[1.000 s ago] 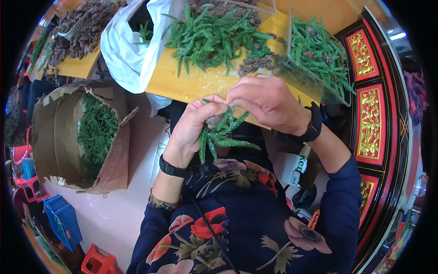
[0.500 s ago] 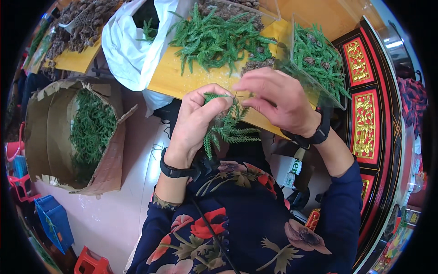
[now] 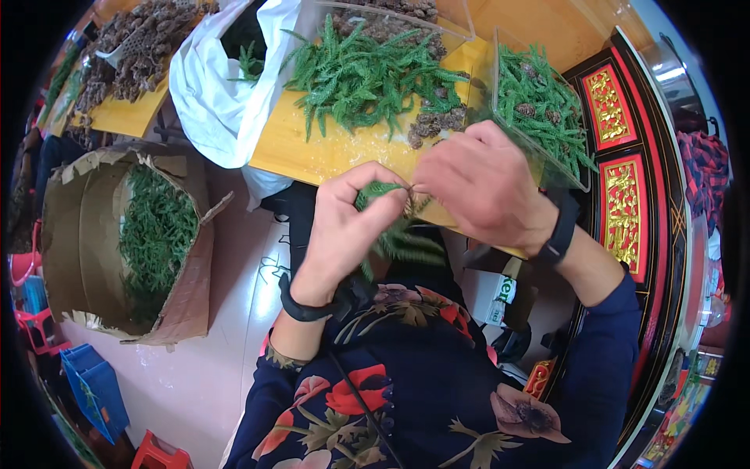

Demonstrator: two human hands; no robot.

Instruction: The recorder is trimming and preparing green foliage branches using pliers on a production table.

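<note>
Currently the left hand is pinching a bunch of green sprigs above the lap, just below the yellow surface edge; the right hand is gripping the stem tips with clenched fingers. Risk — the loosely fanning lower sprigs are likely slipping free and dropping to the floor if the pinch slackens.

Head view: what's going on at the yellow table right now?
A person holds a bunch of green sprigs in both hands above the lap: the left hand grips the bunch, and the right hand pinches its top. A loose pile of sprigs lies on the yellow table. More fill the clear box and the cardboard box on the floor.
</note>
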